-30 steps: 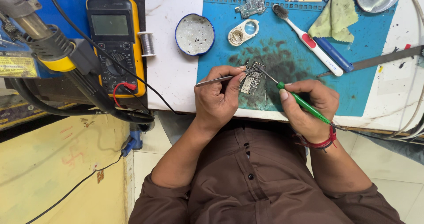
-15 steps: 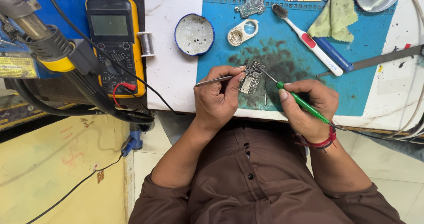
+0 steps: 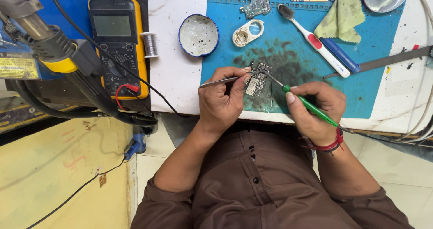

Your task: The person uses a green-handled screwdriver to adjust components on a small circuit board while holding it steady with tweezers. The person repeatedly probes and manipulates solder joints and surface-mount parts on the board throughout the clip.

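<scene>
My left hand [image 3: 224, 100] grips metal tweezers [image 3: 216, 81] and rests against a small circuit board [image 3: 255, 81] on the blue work mat [image 3: 374, 66]. The tweezers' back end sticks out to the left; their tips are hidden by my fingers at the board. My right hand [image 3: 315, 109] holds a green-handled soldering iron [image 3: 311, 105] like a pen. Its thin metal tip touches the top of the board. Both hands sit at the table's near edge, above my brown shirt.
A yellow multimeter [image 3: 118, 39] with leads lies at the left beside a solder spool [image 3: 150, 44]. A round blue-rimmed tin [image 3: 198, 35], a white ring part [image 3: 247, 33], a toothbrush [image 3: 313, 41], a yellow cloth [image 3: 342, 19], board scraps [image 3: 257, 3] and a hot-air nozzle [image 3: 31, 26] surround the mat.
</scene>
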